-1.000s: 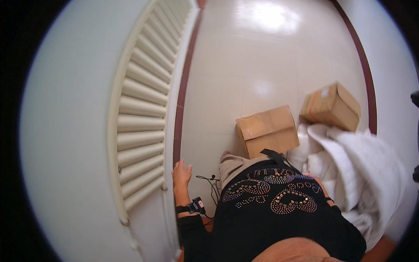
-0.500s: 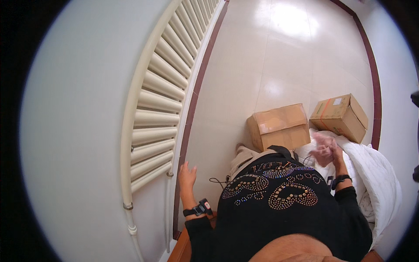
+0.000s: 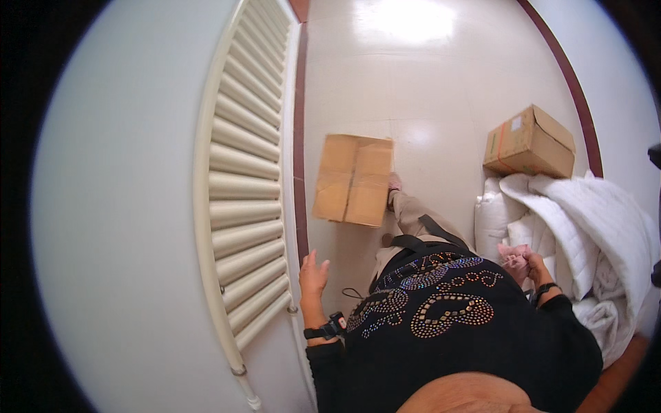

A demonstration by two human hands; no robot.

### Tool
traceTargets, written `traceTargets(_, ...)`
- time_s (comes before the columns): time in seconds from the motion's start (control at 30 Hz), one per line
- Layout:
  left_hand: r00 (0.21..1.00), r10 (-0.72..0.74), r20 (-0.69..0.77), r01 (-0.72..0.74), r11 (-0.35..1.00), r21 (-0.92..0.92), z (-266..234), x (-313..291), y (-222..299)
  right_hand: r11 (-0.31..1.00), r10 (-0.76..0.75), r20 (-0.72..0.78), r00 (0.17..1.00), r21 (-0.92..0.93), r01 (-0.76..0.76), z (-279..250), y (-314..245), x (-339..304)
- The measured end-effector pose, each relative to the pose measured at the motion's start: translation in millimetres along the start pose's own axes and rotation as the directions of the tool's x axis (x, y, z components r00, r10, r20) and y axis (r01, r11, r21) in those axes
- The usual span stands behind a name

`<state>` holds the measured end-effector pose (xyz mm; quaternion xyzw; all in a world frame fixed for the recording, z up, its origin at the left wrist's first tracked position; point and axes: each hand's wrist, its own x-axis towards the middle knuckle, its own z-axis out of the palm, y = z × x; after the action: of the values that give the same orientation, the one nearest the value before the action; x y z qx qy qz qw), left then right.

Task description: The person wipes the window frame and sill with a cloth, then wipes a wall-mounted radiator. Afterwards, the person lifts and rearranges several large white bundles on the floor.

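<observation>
Pink cloth (image 3: 515, 253): bunched in your right hand (image 3: 530, 267), just beside the white bedding (image 3: 585, 227);
Left hand (image 3: 313, 279): fingers spread, holding nothing, near the slatted door (image 3: 241, 206);
Boxes: flat box (image 3: 353, 179) by your foot; second box (image 3: 529, 142) beyond the bedding.

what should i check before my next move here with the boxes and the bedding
1. Left hand empty: ok, fingers spread, near the louvered door, holding nothing.
2. Right hand grip: cannot tell, it holds something small and pinkish, unclear what.
3. Near cardboard box position: not ok, it lies right at the foot, in the path.
4. Far cardboard box: ok, closed, beside the white bedding.
5. Bedding stable: cannot tell, loosely piled.
</observation>
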<state>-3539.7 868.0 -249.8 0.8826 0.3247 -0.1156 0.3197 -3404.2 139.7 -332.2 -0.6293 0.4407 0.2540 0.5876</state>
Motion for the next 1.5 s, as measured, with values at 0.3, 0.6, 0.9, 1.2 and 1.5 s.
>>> traceTargets(0.3, 0.936, 0.071, 0.344, -0.11, 0.989, 0.097, 49.0, 1.0, 23.8, 0.934, -0.18, -0.023, 0.983, -0.318, 0.163, 95.3, -95.8, -36.0)
traceTargets(0.6, 0.952, -0.026, 0.304, 0.004, 0.997, 0.073, 56.1, 40.7, 86.0, 0.837, -0.196, 0.116, 0.974, -0.497, 0.228, 121.3, -189.2, 54.0)
traceTargets(0.9, 0.743, 0.382, 0.549, -0.259, 0.921, -0.291, 113.8, 230.7, 365.5, 0.936, -0.323, 0.214, 0.922, -0.073, 0.344, 136.4, -307.2, 118.9)
traceTargets(1.2, 0.424, 0.664, 0.616, -0.434, 0.746, -0.506, 180.1, 269.0, 655.7, 0.74, -0.628, 0.536, 0.564, 0.186, 0.647, 245.8, -464.3, 59.4)
traceTargets(1.5, 0.407, 0.532, 0.743, -0.095, 0.833, -0.545, 180.3, 377.2, 701.5, 0.873, -0.37, 0.391, 0.843, 0.457, 0.171, 237.5, -484.0, 103.9)
